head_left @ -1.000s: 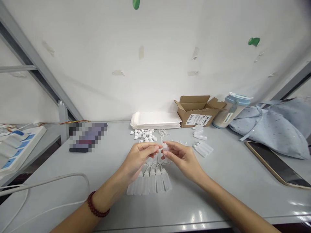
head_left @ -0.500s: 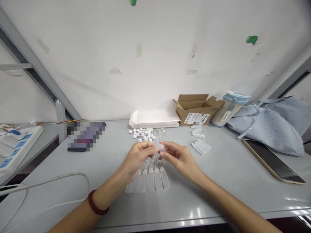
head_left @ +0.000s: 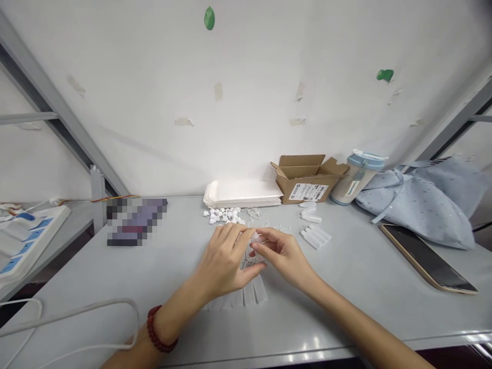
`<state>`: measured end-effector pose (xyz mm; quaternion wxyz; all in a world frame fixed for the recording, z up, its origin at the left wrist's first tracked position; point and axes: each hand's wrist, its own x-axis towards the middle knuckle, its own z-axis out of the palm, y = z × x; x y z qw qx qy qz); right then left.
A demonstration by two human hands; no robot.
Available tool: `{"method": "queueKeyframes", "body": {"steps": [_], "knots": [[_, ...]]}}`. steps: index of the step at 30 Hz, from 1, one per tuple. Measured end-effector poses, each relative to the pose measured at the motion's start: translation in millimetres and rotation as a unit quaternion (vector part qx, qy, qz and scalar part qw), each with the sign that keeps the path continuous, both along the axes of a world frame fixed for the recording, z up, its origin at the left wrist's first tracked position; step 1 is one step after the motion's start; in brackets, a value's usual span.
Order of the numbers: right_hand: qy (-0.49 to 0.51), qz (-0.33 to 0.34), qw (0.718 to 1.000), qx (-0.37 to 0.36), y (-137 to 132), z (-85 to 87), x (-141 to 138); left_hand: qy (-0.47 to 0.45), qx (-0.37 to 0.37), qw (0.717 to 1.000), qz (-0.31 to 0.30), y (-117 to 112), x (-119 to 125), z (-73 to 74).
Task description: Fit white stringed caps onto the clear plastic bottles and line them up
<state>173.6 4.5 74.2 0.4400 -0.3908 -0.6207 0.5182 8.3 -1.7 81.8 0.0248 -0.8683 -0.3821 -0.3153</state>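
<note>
A small translucent plastic bottle (head_left: 255,238) is pinched between the thumb and fingers of my right hand (head_left: 286,254), above the middle of the table. My left hand (head_left: 226,259) is turned back-up beside it. Its stretched fingers reach the bottle's top, and its thumb stands apart below. Under my hands lies a row of similar bottles (head_left: 249,294) with thin white loops at their necks, partly hidden by my left hand. Just beyond is a pile of small white caps (head_left: 225,215), with loose white loops (head_left: 254,212) beside it.
More clear bottles (head_left: 315,237) lie to the right. Behind are a stack of white envelopes (head_left: 246,192), an open cardboard box (head_left: 307,187) and a tumbler (head_left: 355,179). A phone (head_left: 426,259) and cloth bag (head_left: 423,205) lie right; a white cable (head_left: 88,307) crosses the left side.
My left hand has turned over and its thumb has come away from the bottle's top, now pointing low to the right. My right hand still holds the bottle. The view has tilted slightly upward.
</note>
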Motion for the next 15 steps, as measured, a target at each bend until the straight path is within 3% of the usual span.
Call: {"method": "queueKeyframes", "body": {"steps": [3, 6, 10, 15], "knots": [[-0.009, -0.004, 1.0, -0.009, 1, 3.3, 1, 0.018, 0.016, 0.999, 0.032, -3, 5, -2.7], [-0.034, 0.053, 0.998, -0.03, 6, 10.9, 9, 0.004, -0.023, 0.999, 0.043, -8, 9, -2.1], [-0.113, 0.136, 0.982, -0.059, 17, 24.0, 34, -0.007, -0.113, 0.994, -0.001, -16, 13, -1.3], [-0.202, 0.277, 0.932, -0.123, 25, 29.6, 61, 0.032, -0.19, 0.98, -0.056, -25, 16, -2.3]]}}
